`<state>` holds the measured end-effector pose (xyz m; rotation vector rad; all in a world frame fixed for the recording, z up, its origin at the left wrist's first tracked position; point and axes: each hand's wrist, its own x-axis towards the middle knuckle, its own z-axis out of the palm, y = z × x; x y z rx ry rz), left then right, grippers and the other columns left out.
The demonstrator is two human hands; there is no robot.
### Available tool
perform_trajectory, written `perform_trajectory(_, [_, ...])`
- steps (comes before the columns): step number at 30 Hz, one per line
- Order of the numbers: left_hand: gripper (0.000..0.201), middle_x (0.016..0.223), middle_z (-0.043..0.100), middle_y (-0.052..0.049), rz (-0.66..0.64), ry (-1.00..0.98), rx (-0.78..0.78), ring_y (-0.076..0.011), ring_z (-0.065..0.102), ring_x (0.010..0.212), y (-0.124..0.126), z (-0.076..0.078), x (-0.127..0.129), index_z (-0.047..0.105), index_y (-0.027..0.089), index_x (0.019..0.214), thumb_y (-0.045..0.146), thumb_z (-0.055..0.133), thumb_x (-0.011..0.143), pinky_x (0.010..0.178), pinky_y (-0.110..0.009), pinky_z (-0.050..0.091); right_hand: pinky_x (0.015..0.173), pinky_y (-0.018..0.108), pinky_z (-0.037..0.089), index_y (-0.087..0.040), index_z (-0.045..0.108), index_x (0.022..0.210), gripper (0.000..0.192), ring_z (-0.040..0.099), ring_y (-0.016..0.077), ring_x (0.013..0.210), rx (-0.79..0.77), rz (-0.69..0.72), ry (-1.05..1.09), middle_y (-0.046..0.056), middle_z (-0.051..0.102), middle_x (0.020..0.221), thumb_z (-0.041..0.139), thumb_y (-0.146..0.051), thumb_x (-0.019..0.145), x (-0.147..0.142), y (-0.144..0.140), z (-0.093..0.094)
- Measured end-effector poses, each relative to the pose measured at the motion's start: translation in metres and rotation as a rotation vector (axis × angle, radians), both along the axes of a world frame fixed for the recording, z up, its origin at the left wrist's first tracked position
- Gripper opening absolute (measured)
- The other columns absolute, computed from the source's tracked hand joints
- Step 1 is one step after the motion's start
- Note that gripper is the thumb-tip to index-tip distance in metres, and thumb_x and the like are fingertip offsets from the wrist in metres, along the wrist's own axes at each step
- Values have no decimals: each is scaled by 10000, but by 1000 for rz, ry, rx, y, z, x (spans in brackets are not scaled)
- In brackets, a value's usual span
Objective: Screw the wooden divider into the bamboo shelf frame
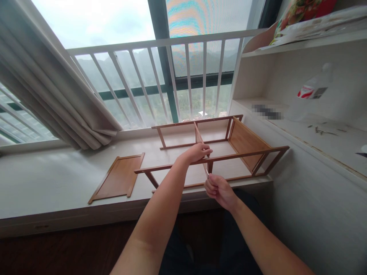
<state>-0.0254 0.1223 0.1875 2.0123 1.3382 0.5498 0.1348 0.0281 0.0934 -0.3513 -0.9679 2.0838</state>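
A partly built wooden shelf frame [246, 152] lies on its side on the white window ledge [57, 179]. My left hand [197, 151] grips the top edge of its upright middle panel [197, 134] where it meets the front rail. My right hand [219, 189] is closed around a small thin metal tool [207, 173] just below that joint, its tip at the frame. A wooden end panel [246, 142] is fixed at the frame's right side. A loose wooden panel [119, 177] lies flat on the ledge to the left, apart from both hands.
A curtain [48, 84] hangs at the left, and a white window railing [160, 68] runs behind the ledge. On the right stands a white shelving unit [315, 130] with a plastic bottle [311, 93] and several small screws [321, 131]. Dark floor lies below the ledge.
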Motion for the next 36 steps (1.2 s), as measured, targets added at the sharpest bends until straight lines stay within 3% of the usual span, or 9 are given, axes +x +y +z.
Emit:
perform_trajectory(10, [358,656,586,-1,85,20,91,-134,494,567,-8,7,5,706,200,932,506,531,875,541,-245,361,389,197,174,-191,403,589,495,234,59,442,-116,-382,-188,-70,329,522,631,-534,864,42,-2,-99])
perform_trajectory(15, [278,556,481,45,275,44,502,-115,428,525,-16,19,5,694,215,911,397,483,925,546,-234,322,408,207,285,-204,452,659,423,357,91,495,-80,-599,-144,-48,404,595,624,-531,865,57,5,-118])
perform_trajectory(20, [191,596,493,38,374,-99,895,-97,424,540,-70,21,-3,633,186,826,292,508,925,571,-226,347,536,274,424,-210,540,741,363,488,134,580,201,-728,-405,-9,526,690,522,-521,929,53,11,-121])
perform_trajectory(22, [149,626,523,21,339,-107,951,-101,434,554,-98,1,0,609,183,801,244,526,909,583,-233,363,714,329,476,-210,612,836,339,572,177,743,389,-799,-562,33,615,819,460,-483,968,49,13,-120])
perform_trajectory(25, [166,620,521,8,200,11,778,-125,465,595,-127,-53,10,598,192,774,223,511,912,616,-253,391,943,396,436,-222,640,1117,337,586,225,1039,604,-833,-718,78,656,1117,382,-411,1008,43,23,-116])
perform_trajectory(27, [180,697,582,-17,268,110,598,-152,521,699,-130,-95,17,621,203,825,235,482,934,699,-276,427,1017,425,400,-223,597,1238,365,555,235,1158,710,-816,-770,91,632,1229,353,-381,1016,38,32,-117])
perform_trajectory(30, [229,939,658,-47,404,146,405,-187,572,912,-116,-146,22,624,216,1100,195,489,916,849,-320,457,1089,488,322,-215,629,1188,368,550,251,1202,843,-786,-875,102,668,1176,343,-370,1015,30,47,-125])
perform_trajectory(33, [435,1198,628,-73,439,221,294,-214,551,1094,-98,-173,23,528,223,1310,184,539,877,960,-366,435,1119,525,252,-218,671,1060,355,582,255,1166,920,-753,-979,96,702,1096,346,-356,1014,25,55,-136])
perform_trajectory(36, [501,1332,576,-66,402,313,256,-240,509,1194,-89,-182,26,478,263,1374,206,547,881,990,-416,412,1113,517,256,-213,672,1037,353,601,245,1132,940,-746,-1013,98,704,1090,347,-348,1016,24,56,-141])
